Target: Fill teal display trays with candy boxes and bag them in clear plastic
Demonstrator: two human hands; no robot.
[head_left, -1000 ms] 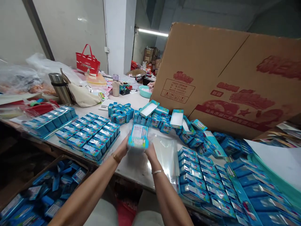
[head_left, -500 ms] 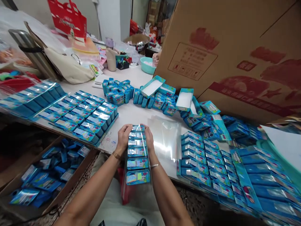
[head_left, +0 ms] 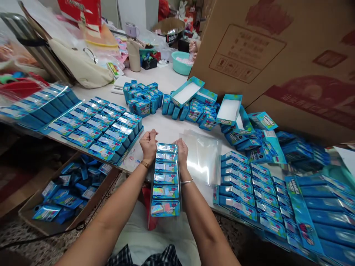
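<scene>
Between my forearms is a tray with one column of small blue boxes, wrapped in a clear plastic bag. My left hand is closed just beyond the tray's upper left corner, pinching the bag's thin edge, which barely shows. At the upper right corner, my right hand grips the wrapped tray, its fingertips partly hidden. Flat clear bags lie on the table right of that hand. A full tray of blue boxes stands to the left, another row of filled trays to the right.
A large cardboard carton blocks the back right. Loose blue boxes and white-lined open trays stand along its front. Below left, a carton holds more blue boxes. Another person's hand is near a teal basin.
My left hand has come off the tray's top edge, up and to the left, fingers curled. My right hand stays at the upper right corner. The view has shifted slightly.
</scene>
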